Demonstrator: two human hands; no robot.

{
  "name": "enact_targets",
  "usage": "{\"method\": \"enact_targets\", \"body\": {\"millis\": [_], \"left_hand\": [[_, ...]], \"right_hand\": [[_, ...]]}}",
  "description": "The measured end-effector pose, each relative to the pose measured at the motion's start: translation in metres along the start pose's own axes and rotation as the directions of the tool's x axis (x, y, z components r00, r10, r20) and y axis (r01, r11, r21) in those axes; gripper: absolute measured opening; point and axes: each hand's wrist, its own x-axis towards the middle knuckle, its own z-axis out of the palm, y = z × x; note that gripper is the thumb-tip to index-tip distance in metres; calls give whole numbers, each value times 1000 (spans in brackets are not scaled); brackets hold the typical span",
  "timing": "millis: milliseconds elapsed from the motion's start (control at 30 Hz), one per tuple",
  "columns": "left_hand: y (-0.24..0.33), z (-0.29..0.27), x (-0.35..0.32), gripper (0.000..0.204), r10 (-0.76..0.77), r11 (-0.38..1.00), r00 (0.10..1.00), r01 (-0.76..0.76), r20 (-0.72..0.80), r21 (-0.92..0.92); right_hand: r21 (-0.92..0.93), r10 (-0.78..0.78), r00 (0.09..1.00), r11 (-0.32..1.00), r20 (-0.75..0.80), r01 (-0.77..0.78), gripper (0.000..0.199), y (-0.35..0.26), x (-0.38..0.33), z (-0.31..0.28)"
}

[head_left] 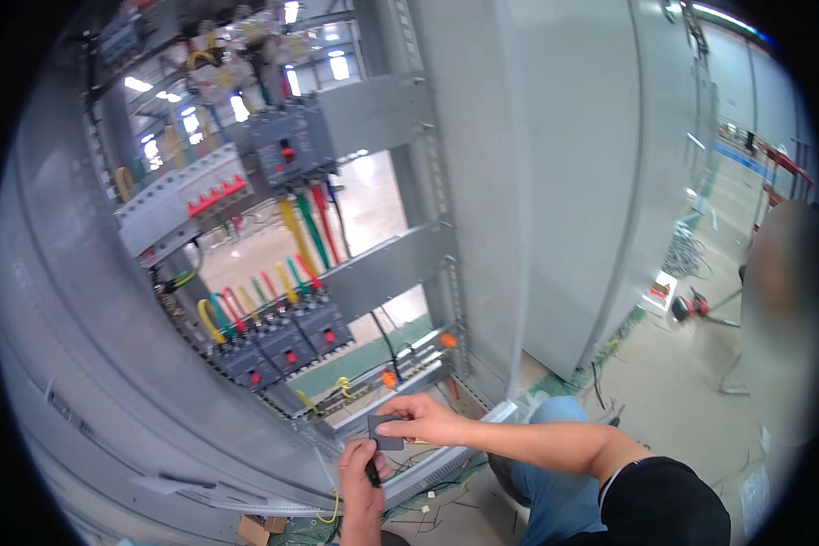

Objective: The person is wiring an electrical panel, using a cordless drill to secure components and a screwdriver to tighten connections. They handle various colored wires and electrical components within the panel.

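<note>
A small dark grey, flat square piece (388,439) is pinched in my right hand (425,421), thumb and fingers closed on its upper side. My left hand (358,471) is closed just below, its fingertips at the piece's lower left corner. A short black, stick-like object (373,472) pokes out of the left hand; its kind is too small to make out. Both hands are low in front of an open metal cabinet frame (439,273). Inside it, several dark grey circuit breakers (291,344) with red switches sit in a row, with coloured wires above them.
Higher up are a larger breaker (287,146) and a white breaker row (187,202) with red levers. A grey cabinet panel (573,182) stands at the right. Wire scraps litter the floor (682,400). A cardboard box (257,530) lies at the lower left.
</note>
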Motion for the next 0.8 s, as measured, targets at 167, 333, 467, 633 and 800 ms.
{"method": "enact_targets", "body": {"millis": [167, 333, 467, 633, 800], "left_hand": [[-5, 1, 7, 16, 25, 968, 1000, -24, 1, -251], [-6, 1, 12, 24, 2, 949, 992, 38, 129, -311], [-10, -13, 15, 32, -105, 921, 990, 133, 95, -367], [-17, -19, 23, 36, -147, 906, 985, 171, 90, -387], [-9, -24, 18, 37, -141, 909, 987, 159, 76, -384]], "right_hand": [[-207, -264, 963, 946, -45, 250, 23, -27, -13, 29], [-590, -531, 808, 748, -255, 305, 27, -93, 29, 4], [-797, -872, 471, 378, -135, 471, 29, -257, 117, -40], [-909, -907, 410, 250, -98, 334, 29, -391, 179, -66], [-930, -859, 495, 277, -128, 240, 28, -395, 205, -76]]}}
